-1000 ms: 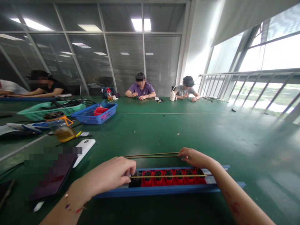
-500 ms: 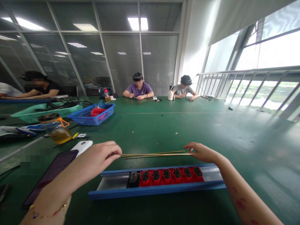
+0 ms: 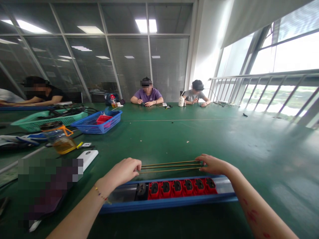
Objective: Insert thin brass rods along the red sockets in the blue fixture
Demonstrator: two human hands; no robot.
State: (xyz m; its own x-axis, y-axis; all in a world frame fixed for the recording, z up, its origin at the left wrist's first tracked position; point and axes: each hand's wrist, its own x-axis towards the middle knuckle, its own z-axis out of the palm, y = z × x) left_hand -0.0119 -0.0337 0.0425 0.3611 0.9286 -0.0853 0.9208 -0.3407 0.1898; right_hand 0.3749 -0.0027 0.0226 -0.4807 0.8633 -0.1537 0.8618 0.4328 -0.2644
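Note:
Three thin brass-coloured rods [image 3: 170, 167] stretch nearly parallel, side by side, between my two hands, just behind the blue channel. My left hand [image 3: 128, 171] has its fingers bent and closed at the rods' left ends. At the right ends, the curled fingers and thumb of my right hand [image 3: 211, 164] close around the tips; the exact contact is partly hidden. In front lies the long blue channel [image 3: 169, 203] with a pale inner face. It holds a row of several red socket modules [image 3: 176, 188] and one black socket module [image 3: 142, 191] at their left.
At left are a phone [image 3: 53, 189], a white power bank [image 3: 89, 159], a jar of amber liquid [image 3: 61, 141], a blue basket [image 3: 97, 124] and a green basket [image 3: 30, 122] of cables. Across the green table [image 3: 224, 132] several people sit working.
My left hand has moved right and slightly down. The rods, bunched and crossing before, now lie spread apart and nearly parallel. My right hand has barely shifted, its thumb now lower.

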